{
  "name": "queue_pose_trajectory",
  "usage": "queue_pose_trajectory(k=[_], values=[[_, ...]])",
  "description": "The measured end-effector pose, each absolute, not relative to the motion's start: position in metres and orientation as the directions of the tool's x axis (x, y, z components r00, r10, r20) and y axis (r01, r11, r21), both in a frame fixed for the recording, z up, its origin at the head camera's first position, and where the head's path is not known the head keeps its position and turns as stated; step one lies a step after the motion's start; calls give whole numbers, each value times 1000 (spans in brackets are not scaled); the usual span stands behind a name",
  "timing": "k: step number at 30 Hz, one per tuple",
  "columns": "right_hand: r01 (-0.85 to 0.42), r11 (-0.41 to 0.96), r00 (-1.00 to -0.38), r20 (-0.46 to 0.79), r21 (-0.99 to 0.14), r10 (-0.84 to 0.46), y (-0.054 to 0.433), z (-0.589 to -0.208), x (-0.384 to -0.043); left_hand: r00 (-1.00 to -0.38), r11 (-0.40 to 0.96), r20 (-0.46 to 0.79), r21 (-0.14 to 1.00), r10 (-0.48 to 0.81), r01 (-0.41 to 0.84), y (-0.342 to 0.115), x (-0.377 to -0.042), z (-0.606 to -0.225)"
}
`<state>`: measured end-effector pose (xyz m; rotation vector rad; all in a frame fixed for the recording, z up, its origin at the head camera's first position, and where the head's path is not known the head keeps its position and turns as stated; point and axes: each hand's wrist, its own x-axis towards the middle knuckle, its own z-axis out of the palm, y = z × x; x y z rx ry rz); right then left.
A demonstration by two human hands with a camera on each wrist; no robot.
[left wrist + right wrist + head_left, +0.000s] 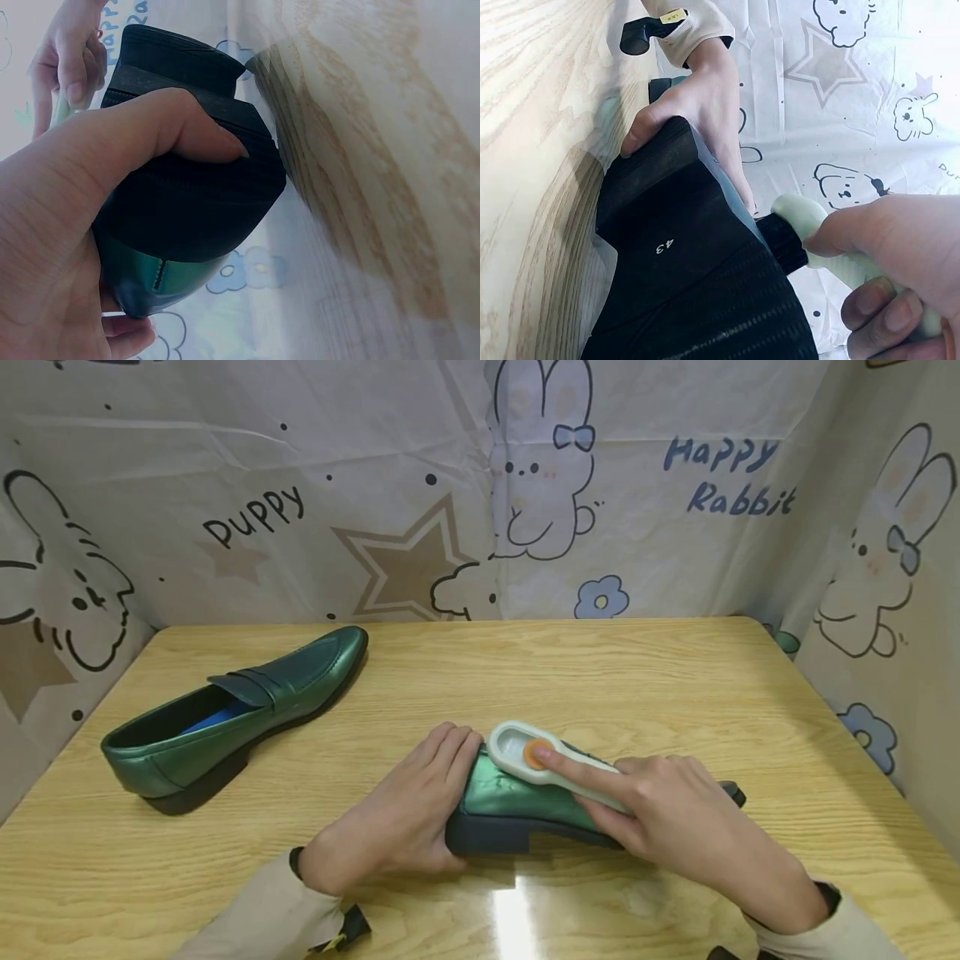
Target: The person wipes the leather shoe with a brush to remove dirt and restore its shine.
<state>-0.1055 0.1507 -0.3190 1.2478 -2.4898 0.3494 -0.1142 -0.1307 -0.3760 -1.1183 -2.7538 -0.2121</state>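
My left hand (405,802) grips the heel end of a metallic green loafer (495,793), which lies tilted on its side above the wooden table. In the left wrist view the thumb presses on the dark heel (202,202). My right hand (675,810) holds a pale green cleaning brush (504,737), with the index finger on its orange button (535,754). Dark bristles (782,244) meet the loafer's upper in the right wrist view, where the black sole (682,255) faces the camera. The right hand covers much of the loafer's front part.
A matching green loafer (300,681) stands upright at the table's left, its toe pointing away to the right. The wooden table (600,677) reaches back to a printed cloth (375,443) that also hangs along both sides.
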Motion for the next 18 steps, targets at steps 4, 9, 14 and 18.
queue_pose_trajectory(k=[4,9,14,18], values=[[-797,601,-570,409,-64,-712,151,-319,-106,-710,714,194,61,677,698,-131,-114,-375],[-791,610,-574,408,-53,-710,152,-321,-107,-706,711,195,56,681,701,-131,-114,-375],[-784,619,-582,397,-44,-710,152,-320,-107,-700,707,206,50,683,705,-131,-114,-376],[-783,621,-587,387,-47,-711,152,-320,-108,-703,709,199,53,683,703,-131,-113,-376]])
